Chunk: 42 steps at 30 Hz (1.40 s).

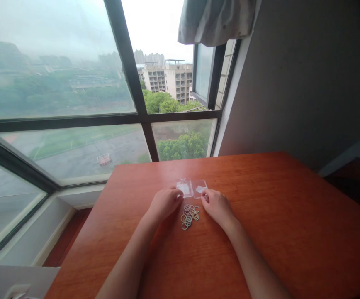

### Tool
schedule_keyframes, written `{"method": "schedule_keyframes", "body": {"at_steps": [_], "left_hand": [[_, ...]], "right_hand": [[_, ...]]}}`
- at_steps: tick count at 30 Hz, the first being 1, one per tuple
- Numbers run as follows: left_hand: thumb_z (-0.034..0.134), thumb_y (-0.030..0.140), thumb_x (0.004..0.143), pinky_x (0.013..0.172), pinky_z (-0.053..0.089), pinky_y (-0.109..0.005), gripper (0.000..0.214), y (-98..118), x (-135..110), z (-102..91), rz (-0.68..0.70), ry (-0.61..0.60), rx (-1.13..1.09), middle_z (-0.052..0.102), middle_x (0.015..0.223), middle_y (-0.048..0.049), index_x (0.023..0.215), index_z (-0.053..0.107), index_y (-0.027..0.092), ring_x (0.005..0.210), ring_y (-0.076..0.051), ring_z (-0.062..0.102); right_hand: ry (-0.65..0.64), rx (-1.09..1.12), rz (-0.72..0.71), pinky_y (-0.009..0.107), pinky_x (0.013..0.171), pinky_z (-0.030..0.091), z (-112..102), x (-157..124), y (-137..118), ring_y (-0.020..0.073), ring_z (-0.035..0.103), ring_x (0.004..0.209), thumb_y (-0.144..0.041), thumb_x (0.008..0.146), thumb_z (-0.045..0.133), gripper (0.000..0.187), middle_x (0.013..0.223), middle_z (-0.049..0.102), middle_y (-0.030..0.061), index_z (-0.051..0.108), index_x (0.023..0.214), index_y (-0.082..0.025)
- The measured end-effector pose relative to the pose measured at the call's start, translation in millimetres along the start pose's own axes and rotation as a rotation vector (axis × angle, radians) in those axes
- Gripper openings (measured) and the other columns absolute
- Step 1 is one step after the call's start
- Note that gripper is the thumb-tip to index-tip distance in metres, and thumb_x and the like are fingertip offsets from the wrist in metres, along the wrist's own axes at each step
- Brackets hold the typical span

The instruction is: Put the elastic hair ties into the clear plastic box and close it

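Observation:
A small clear plastic box (184, 189) lies opened flat on the table, with its transparent lid (203, 183) hinged out to the right. A whitish patch shows on the lid. My left hand (166, 202) has its fingers curled on the near left edge of the box. At the near right corner of the lid, my right hand (217, 204) pinches the edge between thumb and fingers. Between my hands, just in front of the box, several thin pastel rings (189, 216), like small hair ties, lie in a loose overlapping pile.
The reddish-brown wooden table (292, 224) reaches up to a dark-framed window (144, 91) on the far and left sides. A grey curtain (217, 20) hangs at the upper right, beside a dark wall. One window pane stands ajar.

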<state>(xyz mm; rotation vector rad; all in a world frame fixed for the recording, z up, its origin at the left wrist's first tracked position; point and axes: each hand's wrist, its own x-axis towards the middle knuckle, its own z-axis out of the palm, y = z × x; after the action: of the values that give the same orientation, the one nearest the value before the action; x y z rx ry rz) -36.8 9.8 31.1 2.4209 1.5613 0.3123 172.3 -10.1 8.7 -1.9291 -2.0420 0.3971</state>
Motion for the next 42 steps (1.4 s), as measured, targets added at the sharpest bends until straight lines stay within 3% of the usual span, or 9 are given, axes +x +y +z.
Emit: {"method": "schedule_keyframes", "body": {"at_steps": [7, 12, 15, 19, 31, 34, 37, 42], "left_hand": [[0.051, 0.028, 0.087, 0.064, 0.038, -0.023, 0.021, -3, -7, 3.6, -0.001, 0.01, -0.019, 0.066, 0.083, -0.0044, 0.087, 0.072, 0.024, 0.071, -0.015, 0.059], [0.05, 0.03, 0.088, 0.065, 0.04, -0.024, 0.025, -8, -8, 0.8, -0.023, 0.11, -0.094, 0.068, 0.08, -0.0029, 0.105, 0.067, 0.024, 0.068, -0.015, 0.059], [0.048, 0.03, 0.089, 0.065, 0.041, -0.023, 0.025, -12, -8, 0.1, -0.042, 0.18, -0.153, 0.067, 0.074, -0.0024, 0.103, 0.067, 0.021, 0.067, -0.014, 0.058], [0.049, 0.03, 0.089, 0.065, 0.041, -0.023, 0.023, -14, -8, 2.1, -0.038, 0.187, -0.18, 0.067, 0.076, -0.0029, 0.097, 0.068, 0.02, 0.068, -0.014, 0.059], [0.049, 0.029, 0.089, 0.065, 0.041, -0.023, 0.021, -15, -8, 2.4, -0.045, 0.208, -0.173, 0.067, 0.078, -0.0026, 0.097, 0.067, 0.021, 0.068, -0.014, 0.058], [0.05, 0.028, 0.089, 0.065, 0.041, -0.023, 0.02, -14, -8, 1.3, -0.049, 0.248, -0.206, 0.067, 0.078, -0.0027, 0.096, 0.067, 0.02, 0.068, -0.013, 0.057], [0.05, 0.028, 0.089, 0.064, 0.041, -0.022, 0.019, -8, -7, 0.8, -0.025, 0.293, -0.304, 0.065, 0.076, -0.0026, 0.091, 0.067, 0.018, 0.064, -0.012, 0.054], [0.053, 0.028, 0.088, 0.058, 0.041, -0.019, 0.019, 11, -5, 6.0, 0.095, 0.228, -0.567, 0.065, 0.071, -0.0016, 0.085, 0.067, 0.016, 0.06, -0.009, 0.052]], "right_hand": [[0.005, 0.027, -0.012, 0.024, 0.06, 0.033, 2, 0, 2, 0.0158, 0.062, 0.074, -0.025, 0.086, 0.053, 0.013, 0.083, 0.07, -0.0005, 0.065, 0.09, -0.026], [0.031, 0.162, -0.071, 0.023, 0.063, 0.037, -1, -1, 0, 0.0154, 0.061, 0.072, -0.023, 0.085, 0.053, 0.014, 0.077, 0.068, -0.0006, 0.065, 0.091, -0.024], [-0.059, 0.328, -0.206, 0.022, 0.063, 0.04, -3, -5, -5, 0.0131, 0.059, 0.067, -0.022, 0.084, 0.054, 0.012, 0.072, 0.065, -0.0015, 0.066, 0.086, -0.022], [-0.211, 0.4, -0.315, 0.021, 0.06, 0.039, -4, -13, -13, 0.012, 0.057, 0.065, -0.023, 0.081, 0.059, 0.009, 0.07, 0.065, -0.002, 0.068, 0.082, -0.021], [-0.227, 0.382, -0.336, 0.021, 0.058, 0.038, 0, -16, -11, 0.0111, 0.055, 0.062, -0.022, 0.08, 0.058, 0.011, 0.068, 0.065, -0.0018, 0.068, 0.077, -0.02], [-0.19, 0.431, -0.328, 0.021, 0.06, 0.039, 0, -13, -11, 0.0113, 0.056, 0.063, -0.021, 0.08, 0.058, 0.01, 0.07, 0.066, -0.0016, 0.068, 0.077, -0.02], [-0.065, 0.501, -0.304, 0.021, 0.06, 0.039, -2, -9, -12, 0.0113, 0.055, 0.062, -0.023, 0.082, 0.057, 0.011, 0.068, 0.064, -0.0021, 0.066, 0.077, -0.02], [0.091, 0.617, -0.234, 0.022, 0.055, 0.038, -4, -5, -11, 0.0121, 0.051, 0.056, -0.029, 0.083, 0.057, 0.014, 0.061, 0.059, -0.0022, 0.065, 0.079, -0.019]]}}
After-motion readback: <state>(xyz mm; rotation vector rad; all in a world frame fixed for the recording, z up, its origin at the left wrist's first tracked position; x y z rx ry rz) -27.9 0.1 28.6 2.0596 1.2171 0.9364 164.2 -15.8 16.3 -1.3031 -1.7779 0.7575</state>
